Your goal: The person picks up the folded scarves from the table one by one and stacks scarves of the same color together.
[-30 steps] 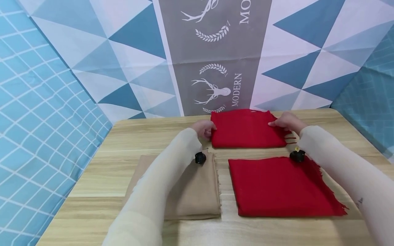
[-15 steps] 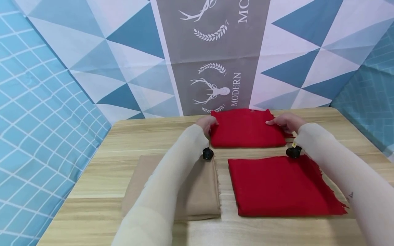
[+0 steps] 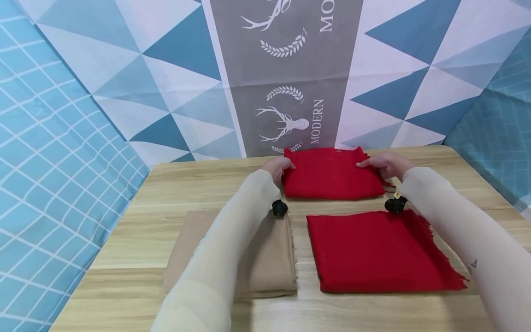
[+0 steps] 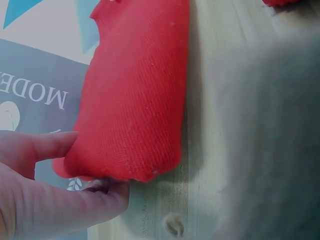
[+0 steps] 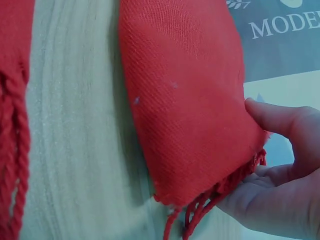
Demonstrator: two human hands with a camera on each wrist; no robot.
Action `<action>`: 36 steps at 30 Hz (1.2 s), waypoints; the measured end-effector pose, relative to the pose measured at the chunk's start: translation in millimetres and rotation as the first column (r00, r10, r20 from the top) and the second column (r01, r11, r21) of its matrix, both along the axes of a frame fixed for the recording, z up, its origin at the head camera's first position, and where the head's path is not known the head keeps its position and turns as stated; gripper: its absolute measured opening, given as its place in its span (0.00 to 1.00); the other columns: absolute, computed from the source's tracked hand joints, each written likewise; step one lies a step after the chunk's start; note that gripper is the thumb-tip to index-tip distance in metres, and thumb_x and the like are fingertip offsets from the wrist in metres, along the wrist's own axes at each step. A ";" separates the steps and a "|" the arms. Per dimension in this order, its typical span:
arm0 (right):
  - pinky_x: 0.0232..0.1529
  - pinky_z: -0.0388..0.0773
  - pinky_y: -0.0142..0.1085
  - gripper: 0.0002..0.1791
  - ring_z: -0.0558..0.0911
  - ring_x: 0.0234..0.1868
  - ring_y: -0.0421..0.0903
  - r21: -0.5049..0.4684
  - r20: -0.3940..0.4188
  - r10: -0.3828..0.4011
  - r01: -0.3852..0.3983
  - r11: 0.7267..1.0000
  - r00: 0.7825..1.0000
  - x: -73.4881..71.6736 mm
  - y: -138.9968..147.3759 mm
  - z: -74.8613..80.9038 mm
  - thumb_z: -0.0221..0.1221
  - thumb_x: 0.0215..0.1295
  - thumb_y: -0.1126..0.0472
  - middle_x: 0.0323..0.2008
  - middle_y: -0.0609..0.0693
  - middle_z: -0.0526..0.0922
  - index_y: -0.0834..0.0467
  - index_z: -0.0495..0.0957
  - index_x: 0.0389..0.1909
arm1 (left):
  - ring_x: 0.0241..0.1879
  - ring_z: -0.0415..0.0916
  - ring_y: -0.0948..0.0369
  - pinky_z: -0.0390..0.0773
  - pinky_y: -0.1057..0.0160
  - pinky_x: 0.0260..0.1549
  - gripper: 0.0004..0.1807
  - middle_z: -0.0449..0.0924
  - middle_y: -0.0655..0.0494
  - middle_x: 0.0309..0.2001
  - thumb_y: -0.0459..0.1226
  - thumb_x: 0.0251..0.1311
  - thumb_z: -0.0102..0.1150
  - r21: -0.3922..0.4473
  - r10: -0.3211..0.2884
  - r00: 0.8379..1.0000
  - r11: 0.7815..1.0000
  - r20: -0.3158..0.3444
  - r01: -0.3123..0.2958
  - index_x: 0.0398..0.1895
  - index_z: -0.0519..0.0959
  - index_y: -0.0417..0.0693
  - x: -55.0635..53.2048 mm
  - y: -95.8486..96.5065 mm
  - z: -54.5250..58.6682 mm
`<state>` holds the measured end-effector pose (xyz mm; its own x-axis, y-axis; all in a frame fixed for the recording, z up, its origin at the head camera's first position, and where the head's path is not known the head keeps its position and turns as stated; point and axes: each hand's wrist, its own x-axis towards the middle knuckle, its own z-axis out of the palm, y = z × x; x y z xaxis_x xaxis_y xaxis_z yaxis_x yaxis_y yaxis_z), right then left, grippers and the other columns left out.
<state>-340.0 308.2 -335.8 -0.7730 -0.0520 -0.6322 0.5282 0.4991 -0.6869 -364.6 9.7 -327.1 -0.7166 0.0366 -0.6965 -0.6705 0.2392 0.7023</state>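
Note:
A folded red scarf (image 3: 327, 175) lies at the back of the wooden table. My left hand (image 3: 278, 167) pinches its left end; in the left wrist view, the thumb (image 4: 52, 145) is at the wall-side edge and the fingers reach beneath the cloth. At the opposite end, my right hand (image 3: 386, 164) grips the fringed side, with the thumb (image 5: 270, 117) against the back edge and fingers under the fringe (image 5: 200, 207). Part of the fingers is hidden by the cloth on both sides.
A second folded red scarf (image 3: 373, 256) lies nearer, below the right forearm. To its left is a folded beige cloth (image 3: 267, 263), partly covered by the left sleeve (image 3: 220, 267). Behind the table (image 3: 124, 258) stands a patterned wall covering (image 3: 286, 69).
My left hand has shifted right onto the far scarf's end and taken hold of it. My right hand has moved slightly left, and less of the fringe sticks out.

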 end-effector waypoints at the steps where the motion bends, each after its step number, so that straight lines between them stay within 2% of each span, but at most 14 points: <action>1: 0.62 0.75 0.39 0.44 0.73 0.53 0.49 -0.014 0.007 -0.006 0.006 1.000 1.000 0.5 0.0 0.3 0.57 0.66 0.48 0.58 0.57 0.66 0.66 0.46 0.70 | 0.71 0.57 0.53 0.61 0.56 0.72 0.33 0.57 0.47 0.71 0.32 0.63 0.51 0.003 0.002 1.000 1.000 -0.004 -0.002 0.70 0.54 0.39 -0.7 0.4 -1.1; 3: 0.63 0.75 0.40 0.44 0.72 0.54 0.49 -0.049 0.021 -0.010 0.011 0.999 1.000 1.1 0.6 0.4 0.56 0.67 0.48 0.59 0.57 0.66 0.66 0.45 0.71 | 0.68 0.61 0.54 0.63 0.58 0.71 0.30 0.62 0.48 0.67 0.32 0.63 0.51 -0.003 0.016 1.000 1.000 -0.018 -0.017 0.68 0.57 0.39 -1.6 1.7 -2.5; 5: 0.66 0.72 0.42 0.42 0.70 0.57 0.50 -0.063 0.017 -0.006 0.007 0.998 1.000 1.3 1.6 -0.1 0.54 0.69 0.49 0.61 0.58 0.64 0.66 0.44 0.71 | 0.59 0.66 0.57 0.67 0.61 0.67 0.26 0.66 0.50 0.57 0.32 0.63 0.52 -0.020 0.030 0.999 0.999 -0.034 -0.031 0.64 0.60 0.40 -3.6 3.4 -5.1; 8: 0.69 0.68 0.45 0.42 0.65 0.62 0.54 -0.080 0.007 0.009 -0.009 0.997 1.000 1.3 2.8 -0.3 0.52 0.71 0.50 0.64 0.61 0.60 0.67 0.42 0.72 | 0.42 0.65 0.59 0.73 0.66 0.51 0.13 0.65 0.53 0.39 0.33 0.63 0.53 -0.058 0.034 0.997 0.998 -0.068 -0.037 0.49 0.66 0.43 -4.8 5.0 -5.5; 11: 0.67 0.70 0.44 0.42 0.63 0.64 0.55 -0.077 -0.005 0.023 -0.023 0.997 1.000 2.3 3.1 2.9 0.51 0.71 0.49 0.66 0.63 0.58 0.67 0.41 0.72 | 0.28 0.60 0.62 0.67 0.69 0.33 0.07 0.62 0.56 0.27 0.33 0.63 0.53 -0.039 0.004 0.997 0.999 -0.078 -0.007 0.38 0.64 0.45 1.1 1.5 2.1; 14: 0.65 0.72 0.43 0.43 0.63 0.64 0.57 -0.061 -0.015 0.036 -0.037 0.997 0.999 3.6 3.4 7.0 0.51 0.71 0.49 0.66 0.63 0.57 0.68 0.40 0.72 | 0.23 0.58 0.63 0.62 0.70 0.26 0.08 0.61 0.56 0.22 0.33 0.63 0.54 0.000 -0.015 0.997 1.000 -0.073 0.015 0.35 0.64 0.45 8.6 -3.0 11.1; 17: 0.68 0.69 0.45 0.44 0.61 0.66 0.58 -0.046 -0.025 0.059 -0.060 0.997 0.998 4.7 5.0 10.2 0.50 0.71 0.49 0.66 0.64 0.56 0.69 0.39 0.72 | 0.23 0.57 0.63 0.62 0.70 0.27 0.08 0.61 0.56 0.21 0.34 0.63 0.54 0.019 -0.027 0.997 0.999 -0.070 0.028 0.35 0.64 0.45 14.4 -6.3 16.3; 20: 0.69 0.67 0.46 0.45 0.60 0.67 0.59 -0.033 -0.038 0.075 -0.076 0.997 0.996 6.1 6.7 13.7 0.50 0.71 0.48 0.65 0.65 0.56 0.71 0.38 0.72 | 0.23 0.58 0.62 0.62 0.69 0.27 0.07 0.62 0.56 0.20 0.34 0.63 0.54 0.033 -0.020 0.997 0.999 -0.070 0.022 0.36 0.65 0.45 16.6 -7.9 17.0; 25: 0.57 0.77 0.38 0.45 0.65 0.61 0.55 -0.018 -0.072 0.071 -0.073 0.997 0.995 8.6 7.9 21.2 0.52 0.70 0.46 0.62 0.63 0.60 0.71 0.41 0.71 | 0.24 0.60 0.61 0.65 0.68 0.28 0.08 0.65 0.55 0.23 0.33 0.63 0.54 0.074 0.004 0.998 0.997 -0.063 0.001 0.40 0.66 0.43 18.3 -10.3 18.0; 28: 0.51 0.80 0.34 0.45 0.68 0.57 0.52 -0.015 -0.080 0.076 -0.077 0.997 0.994 10.4 6.5 25.4 0.52 0.69 0.45 0.61 0.61 0.62 0.70 0.43 0.70 | 0.29 0.63 0.60 0.70 0.67 0.35 0.12 0.66 0.54 0.28 0.33 0.63 0.54 0.089 0.012 0.998 0.996 -0.062 -0.007 0.47 0.67 0.42 19.0 -11.8 18.8; 32: 0.48 0.81 0.32 0.44 0.71 0.53 0.48 -0.026 -0.079 0.072 -0.075 0.997 0.994 13.4 5.6 30.1 0.52 0.69 0.45 0.58 0.58 0.64 0.69 0.44 0.70 | 0.33 0.64 0.59 0.74 0.64 0.47 0.19 0.67 0.53 0.32 0.32 0.62 0.55 0.106 0.040 0.998 0.994 -0.052 -0.034 0.56 0.67 0.41 20.0 -12.7 19.9; 34: 0.47 0.81 0.32 0.44 0.72 0.50 0.46 -0.028 -0.081 0.070 -0.072 0.997 0.994 15.5 4.6 31.4 0.53 0.69 0.45 0.57 0.57 0.65 0.69 0.44 0.70 | 0.33 0.65 0.59 0.75 0.64 0.49 0.18 0.68 0.53 0.32 0.32 0.62 0.56 0.113 0.058 0.997 0.992 -0.043 -0.052 0.55 0.68 0.41 20.8 -13.7 19.9; 36: 0.47 0.81 0.32 0.44 0.74 0.48 0.45 -0.027 -0.086 0.069 -0.072 0.997 0.994 17.5 4.4 32.2 0.53 0.69 0.45 0.56 0.56 0.66 0.69 0.45 0.70 | 0.31 0.64 0.59 0.75 0.64 0.45 0.14 0.68 0.53 0.30 0.32 0.62 0.56 0.118 0.065 0.997 0.991 -0.038 -0.060 0.49 0.69 0.41 21.5 -14.4 19.8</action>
<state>-322.5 312.7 -303.6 -0.8175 -0.1259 -0.5620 0.4318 0.5117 -0.7428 -343.1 -4.7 -307.2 -0.7482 0.0700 -0.6598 -0.6512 0.1129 0.7505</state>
